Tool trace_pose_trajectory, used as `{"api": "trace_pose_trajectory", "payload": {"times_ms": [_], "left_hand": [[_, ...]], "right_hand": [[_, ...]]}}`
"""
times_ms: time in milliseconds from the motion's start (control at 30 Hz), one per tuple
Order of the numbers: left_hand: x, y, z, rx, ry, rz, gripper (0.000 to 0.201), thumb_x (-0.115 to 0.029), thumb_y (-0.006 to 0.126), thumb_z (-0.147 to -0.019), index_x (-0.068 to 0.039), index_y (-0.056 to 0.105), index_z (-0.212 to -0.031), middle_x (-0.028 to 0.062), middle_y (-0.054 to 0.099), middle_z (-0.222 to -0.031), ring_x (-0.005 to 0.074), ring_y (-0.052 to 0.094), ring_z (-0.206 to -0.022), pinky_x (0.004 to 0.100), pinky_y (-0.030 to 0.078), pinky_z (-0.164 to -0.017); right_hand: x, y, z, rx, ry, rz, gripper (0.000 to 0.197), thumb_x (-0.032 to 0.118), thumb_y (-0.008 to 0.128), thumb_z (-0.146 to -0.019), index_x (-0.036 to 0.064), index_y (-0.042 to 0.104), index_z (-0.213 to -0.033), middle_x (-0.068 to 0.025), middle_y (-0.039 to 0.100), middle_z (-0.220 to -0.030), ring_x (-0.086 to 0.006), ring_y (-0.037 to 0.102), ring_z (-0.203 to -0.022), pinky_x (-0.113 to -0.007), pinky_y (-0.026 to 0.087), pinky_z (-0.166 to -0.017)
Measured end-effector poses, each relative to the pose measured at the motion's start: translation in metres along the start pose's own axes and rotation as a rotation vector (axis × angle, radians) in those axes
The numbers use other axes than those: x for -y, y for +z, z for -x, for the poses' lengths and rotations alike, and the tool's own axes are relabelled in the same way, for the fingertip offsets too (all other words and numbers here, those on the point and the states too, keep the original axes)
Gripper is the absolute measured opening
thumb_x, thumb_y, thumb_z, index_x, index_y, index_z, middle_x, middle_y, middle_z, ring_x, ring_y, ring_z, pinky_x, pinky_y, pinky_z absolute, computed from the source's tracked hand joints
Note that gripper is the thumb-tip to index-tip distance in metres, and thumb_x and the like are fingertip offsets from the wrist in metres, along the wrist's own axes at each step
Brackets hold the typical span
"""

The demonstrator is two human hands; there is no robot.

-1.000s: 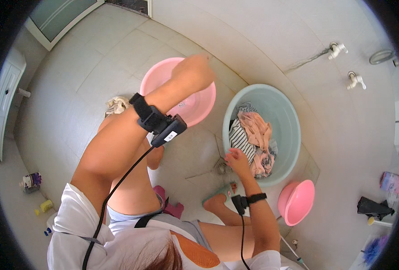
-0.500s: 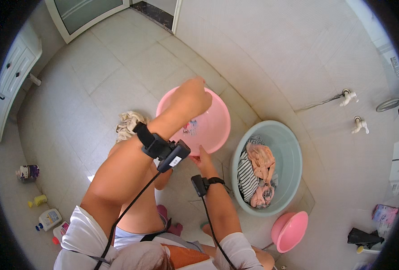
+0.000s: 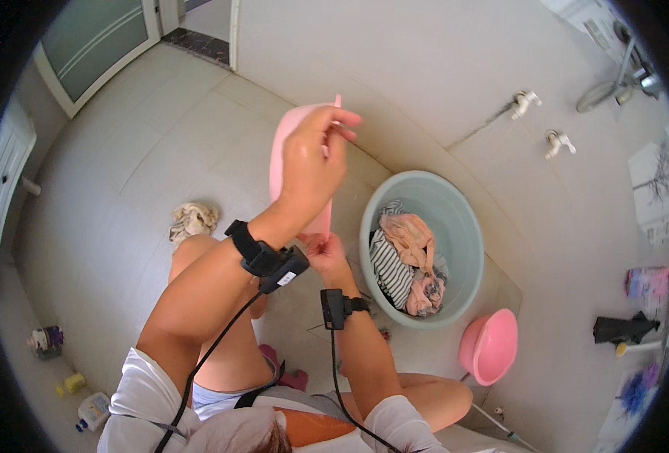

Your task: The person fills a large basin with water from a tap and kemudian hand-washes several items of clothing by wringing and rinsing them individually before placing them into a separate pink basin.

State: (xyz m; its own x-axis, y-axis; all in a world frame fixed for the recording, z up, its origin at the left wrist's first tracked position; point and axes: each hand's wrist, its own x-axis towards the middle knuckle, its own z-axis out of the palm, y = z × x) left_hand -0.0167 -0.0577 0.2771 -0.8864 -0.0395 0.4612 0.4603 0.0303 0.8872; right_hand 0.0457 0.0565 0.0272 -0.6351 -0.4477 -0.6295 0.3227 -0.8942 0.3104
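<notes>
A pink plastic basin (image 3: 279, 158) is tipped up on its side in front of me, its rim turned toward the right. My left hand (image 3: 313, 155) is closed on the basin's upper part, its fingers hooked over the rim. Lower down, my right hand (image 3: 324, 252) grips the bottom of the rim. The inside of the basin is hidden from this angle. Just right of it stands a pale blue-green tub (image 3: 461, 241) with a black-and-white striped garment (image 3: 392, 260) and a peach garment (image 3: 410, 240) in it.
A crumpled beige cloth (image 3: 193, 222) lies on the tiled floor to the left. A smaller pink basin (image 3: 490, 347) sits at lower right. Two white taps (image 3: 525, 104) stick out of the right wall. Several bottles (image 3: 93, 411) stand at lower left.
The pink basin has gone from facing up to tipped on its side, rim toward the right. My left hand has opened its fingers somewhat over the rim. The view has shifted too.
</notes>
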Motion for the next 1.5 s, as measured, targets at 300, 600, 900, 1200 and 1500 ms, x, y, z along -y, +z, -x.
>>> {"api": "trace_pose_trajectory", "payload": {"times_ms": [300,600,900,1200,1500], "left_hand": [[0.020,-0.022,-0.020,-0.300,0.060,0.003,0.028,0.005,0.041,-0.081,-0.004,0.051,-0.106,0.0073,0.056,-0.097,0.0156,0.057,-0.089,0.0283,0.045,-0.073],[0.052,-0.042,-0.019,-0.252,-0.350,0.060,0.027,-0.004,0.044,-0.085,0.001,0.050,-0.111,0.0089,0.054,-0.107,0.0170,0.052,-0.098,0.0286,0.040,-0.088],[0.056,-0.019,-0.008,0.004,-0.524,0.190,0.021,-0.005,0.046,-0.084,-0.005,0.053,-0.104,0.0031,0.055,-0.101,0.0133,0.054,-0.090,0.0277,0.043,-0.077],[0.037,0.014,0.005,0.066,-0.546,0.280,0.020,0.000,0.047,-0.079,-0.001,0.054,-0.097,0.0060,0.057,-0.092,0.0130,0.054,-0.076,0.0249,0.043,-0.063],[0.037,0.021,0.006,0.198,-0.578,0.200,0.018,0.001,0.049,-0.078,-0.006,0.055,-0.094,0.0034,0.056,-0.092,0.0139,0.057,-0.081,0.0274,0.045,-0.067]], "right_hand": [[-0.018,0.002,0.024,0.076,0.031,-0.028,0.045,0.004,0.047,-0.086,-0.0256,0.032,-0.116,-0.0048,0.050,-0.062,-0.0106,0.052,-0.048,-0.016,0.049,-0.045],[0.021,0.045,0.109,0.161,-0.820,0.986,0.018,0.004,0.052,-0.085,-0.0048,0.047,-0.101,-0.0166,0.054,-0.101,-0.0252,0.058,-0.092,-0.034,0.055,-0.079],[0.136,0.086,0.249,-0.174,-0.946,0.585,0.019,0.001,0.048,-0.081,-0.0100,0.045,-0.097,-0.0211,0.051,-0.095,-0.0324,0.058,-0.087,-0.043,0.056,-0.079],[0.179,0.114,0.316,-0.459,-1.087,0.379,0.030,0.010,0.043,-0.086,-0.0111,0.038,-0.107,-0.0233,0.049,-0.093,-0.0329,0.058,-0.080,-0.046,0.058,-0.071],[0.191,0.129,0.348,-0.524,-1.120,0.480,0.051,0.007,0.040,-0.085,-0.0167,0.014,-0.121,-0.0305,0.039,-0.102,-0.0273,0.057,-0.072,-0.046,0.058,-0.070]]}}
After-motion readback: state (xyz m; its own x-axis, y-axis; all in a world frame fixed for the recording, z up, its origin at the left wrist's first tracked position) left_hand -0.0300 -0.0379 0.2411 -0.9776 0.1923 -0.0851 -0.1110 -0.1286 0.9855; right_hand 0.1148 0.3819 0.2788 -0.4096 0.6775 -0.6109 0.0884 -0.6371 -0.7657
